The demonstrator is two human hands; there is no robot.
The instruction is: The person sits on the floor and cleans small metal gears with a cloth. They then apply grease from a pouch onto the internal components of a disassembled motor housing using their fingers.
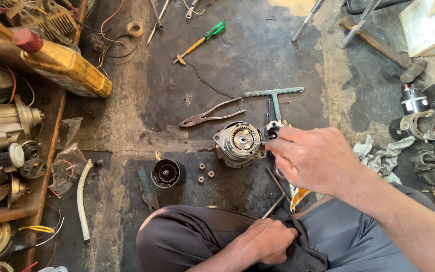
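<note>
Motor housing (238,143) sits on the floor just below the pliers (207,117), looks heavy, rigid, greasy, best gripped round its outer casing, right hand (310,158) pinched shut on a small tool at its edge, left hand (268,242) fisted on trouser cloth.

Single head cam, worn by the seated person, pitched steeply down at the concrete floor (258,55) just ahead of the knees. Close range; frame runs from lap at bottom to scattered tools at top.
</note>
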